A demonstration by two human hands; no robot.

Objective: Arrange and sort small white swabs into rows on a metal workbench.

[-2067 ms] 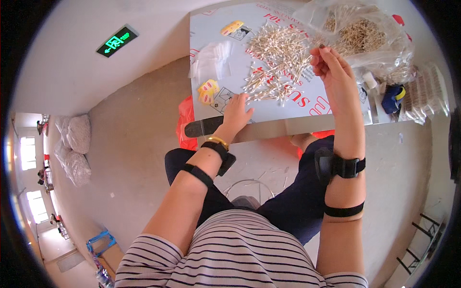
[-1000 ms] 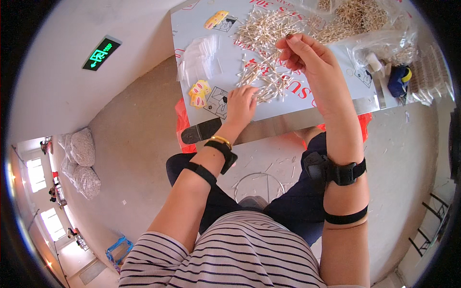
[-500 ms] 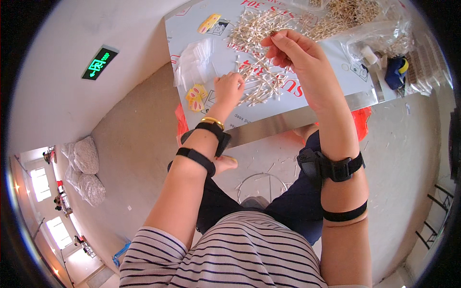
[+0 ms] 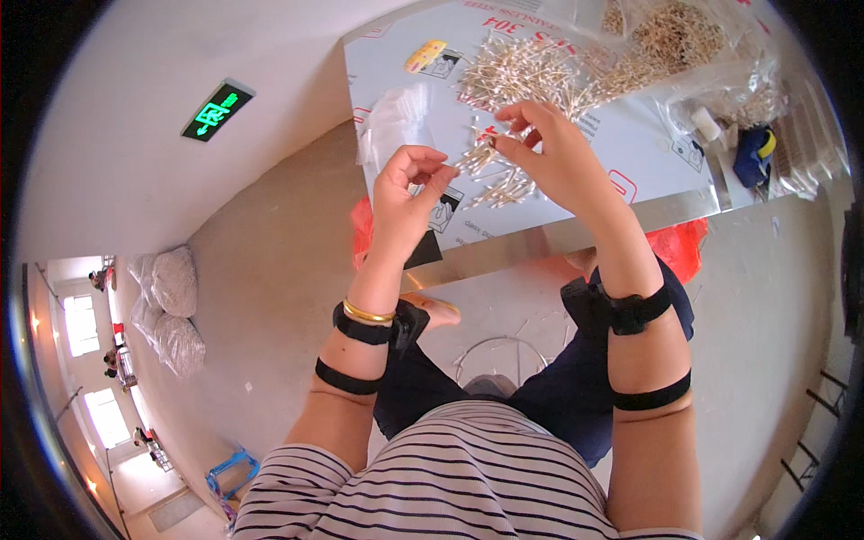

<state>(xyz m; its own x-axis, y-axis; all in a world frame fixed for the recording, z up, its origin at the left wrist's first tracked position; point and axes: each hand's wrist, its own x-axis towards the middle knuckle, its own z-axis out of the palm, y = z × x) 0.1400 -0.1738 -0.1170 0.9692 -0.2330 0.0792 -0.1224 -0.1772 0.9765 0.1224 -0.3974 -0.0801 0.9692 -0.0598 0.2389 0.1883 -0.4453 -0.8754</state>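
Both my hands are over the near part of a metal-topped table. My left hand [image 4: 405, 193] has its fingers curled and the thumb pressed toward the index finger; what they pinch, if anything, is too small to make out. To its right, my right hand [image 4: 558, 153] is above a small scatter of cotton swabs [image 4: 504, 189], its thumb and index finger apart and nothing visible between them. Beyond it lies a larger heap of cotton swabs [image 4: 517, 72]. Clear plastic sleeves [image 4: 396, 117] lie in a stack just beyond my left hand.
A yellow printed card [image 4: 426, 56] lies at the table's far left. A clear bag of brown-tipped swabs [image 4: 679, 40] stands at the far right, near a dark blue tape dispenser [image 4: 754, 157]. Red plastic [image 4: 677, 252] hangs below the table edge. White sacks [image 4: 171, 306] stand on the floor.
My left hand has lifted from the near swabs and come back toward me, now covering the yellow cards' place. My right hand has lowered toward the left, its fingertips parting. The view has shifted slightly.
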